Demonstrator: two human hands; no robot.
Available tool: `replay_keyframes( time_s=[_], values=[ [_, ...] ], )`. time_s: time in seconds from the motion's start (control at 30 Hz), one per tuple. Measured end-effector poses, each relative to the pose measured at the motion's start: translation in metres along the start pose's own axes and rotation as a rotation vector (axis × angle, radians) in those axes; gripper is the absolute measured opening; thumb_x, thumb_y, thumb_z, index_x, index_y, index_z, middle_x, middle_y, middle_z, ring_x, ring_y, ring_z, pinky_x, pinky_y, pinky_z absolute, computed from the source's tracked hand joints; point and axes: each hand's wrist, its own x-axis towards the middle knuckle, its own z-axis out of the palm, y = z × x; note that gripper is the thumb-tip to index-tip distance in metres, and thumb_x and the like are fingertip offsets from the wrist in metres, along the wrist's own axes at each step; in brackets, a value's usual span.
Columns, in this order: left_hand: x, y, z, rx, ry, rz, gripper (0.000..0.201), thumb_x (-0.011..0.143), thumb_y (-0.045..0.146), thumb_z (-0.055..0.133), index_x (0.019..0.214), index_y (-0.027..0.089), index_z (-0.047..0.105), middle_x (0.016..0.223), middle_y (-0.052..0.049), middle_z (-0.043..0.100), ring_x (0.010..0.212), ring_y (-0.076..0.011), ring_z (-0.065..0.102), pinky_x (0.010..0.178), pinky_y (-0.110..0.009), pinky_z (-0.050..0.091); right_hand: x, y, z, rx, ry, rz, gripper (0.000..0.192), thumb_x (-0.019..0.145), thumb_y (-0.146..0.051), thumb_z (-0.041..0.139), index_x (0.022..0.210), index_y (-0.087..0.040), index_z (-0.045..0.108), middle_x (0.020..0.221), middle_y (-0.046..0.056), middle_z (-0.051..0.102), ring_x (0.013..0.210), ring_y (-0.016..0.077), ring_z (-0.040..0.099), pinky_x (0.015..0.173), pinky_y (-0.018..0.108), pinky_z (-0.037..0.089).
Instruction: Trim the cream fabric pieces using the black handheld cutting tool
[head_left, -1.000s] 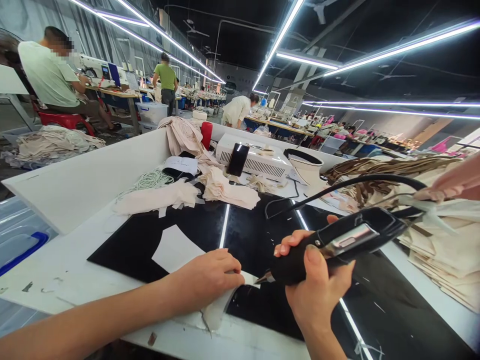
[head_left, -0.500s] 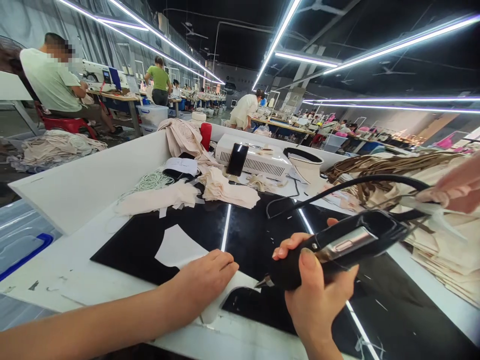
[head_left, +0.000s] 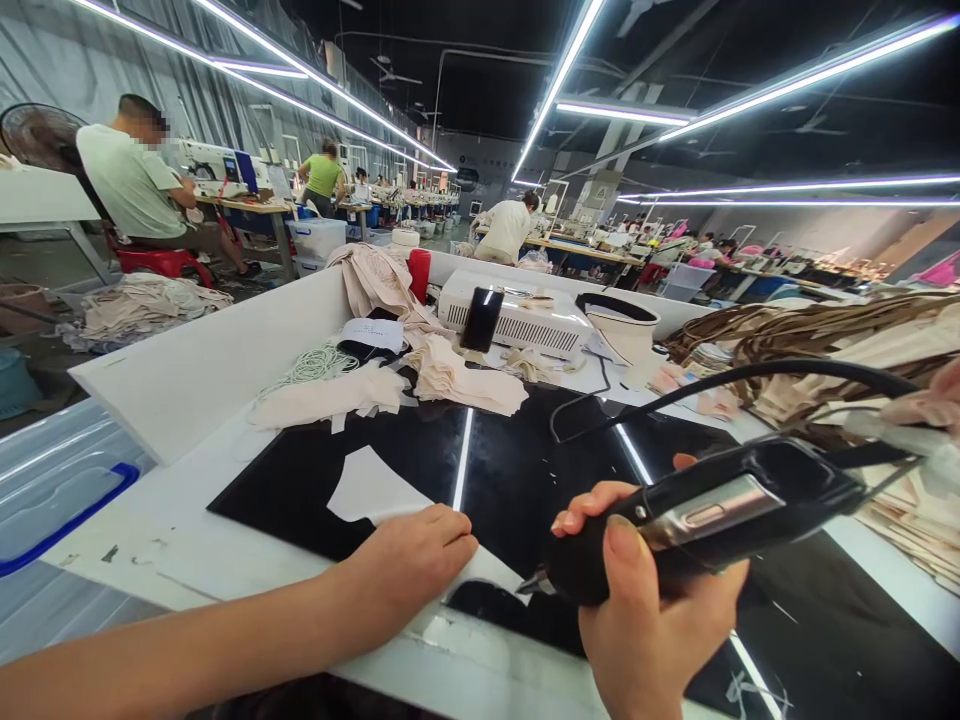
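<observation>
A curved white fabric piece (head_left: 371, 487) lies flat on the black glossy board (head_left: 510, 470). My left hand (head_left: 420, 560) is closed, its fingers pressed together and bearing down on the piece, covering its middle. In my right hand (head_left: 645, 590) is a black corded hand tool (head_left: 697, 515) with a silver panel, gripped around its thick body. Its pointed metal tip (head_left: 534, 583) is at the right end of the fabric piece; I cannot tell whether it touches. Behind the tool, another person's blurred hand (head_left: 930, 410) is near the cord (head_left: 757, 368).
Stacked cream fabric pieces (head_left: 457, 380), pale green cord (head_left: 315, 365), a phone (head_left: 481, 320) and a vented white box (head_left: 517, 310) stand at the back. Brown and cream fabric piles (head_left: 832, 335) fill the right. A white side panel (head_left: 202, 360) edges the left.
The whole view has shifted slightly. The tool's tip has moved right and a little down, along the fabric piece's near edge to its right end. My left hand stays on the piece.
</observation>
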Motion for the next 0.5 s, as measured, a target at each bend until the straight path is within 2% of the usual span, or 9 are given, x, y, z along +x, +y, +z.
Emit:
replay_keyframes(
  time_s=[0.23, 0.37, 0.47, 0.5],
  values=[
    [-0.003, -0.001, 0.002, 0.021, 0.090, 0.038, 0.027, 0.093, -0.004, 0.051, 0.107, 0.019, 0.054, 0.102, -0.004, 0.065, 0.091, -0.0186, 0.066, 0.075, -0.026, 0.052, -0.006, -0.001, -0.001, 0.007, -0.005, -0.004, 0.057, 0.086, -0.022, 0.082, 0.136, -0.029, 0.056, 0.082, -0.004, 0.073, 0.063, 0.0151, 0.067, 0.056, 0.031, 0.059],
    [-0.003, 0.005, 0.009, 0.115, 0.130, 0.047, 0.021, 0.100, -0.001, 0.051, 0.107, 0.018, 0.056, 0.094, -0.003, 0.064, 0.083, -0.0186, 0.065, 0.073, -0.028, 0.052, -0.008, -0.001, -0.001, 0.020, -0.013, 0.004, 0.059, 0.087, -0.021, 0.082, 0.139, -0.030, 0.055, 0.083, -0.004, 0.073, 0.064, 0.0148, 0.067, 0.056, 0.029, 0.058],
    [-0.003, 0.013, 0.016, 0.227, 0.138, 0.045, 0.007, 0.105, 0.013, 0.057, 0.111, 0.016, 0.058, 0.093, -0.006, 0.066, 0.082, -0.0214, 0.066, 0.073, -0.032, 0.054, -0.008, -0.002, -0.001, 0.013, -0.009, 0.014, 0.062, 0.086, -0.020, 0.082, 0.140, -0.030, 0.054, 0.083, -0.004, 0.073, 0.064, 0.0155, 0.067, 0.055, 0.030, 0.058],
    [-0.003, 0.016, 0.018, 0.254, 0.141, 0.043, 0.012, 0.106, 0.023, 0.062, 0.115, 0.016, 0.059, 0.096, -0.007, 0.068, 0.086, -0.0231, 0.067, 0.075, -0.034, 0.055, -0.008, -0.002, -0.001, 0.007, -0.006, 0.014, 0.061, 0.086, -0.021, 0.083, 0.140, -0.029, 0.055, 0.083, -0.004, 0.073, 0.064, 0.0158, 0.067, 0.055, 0.030, 0.058]
  ],
)
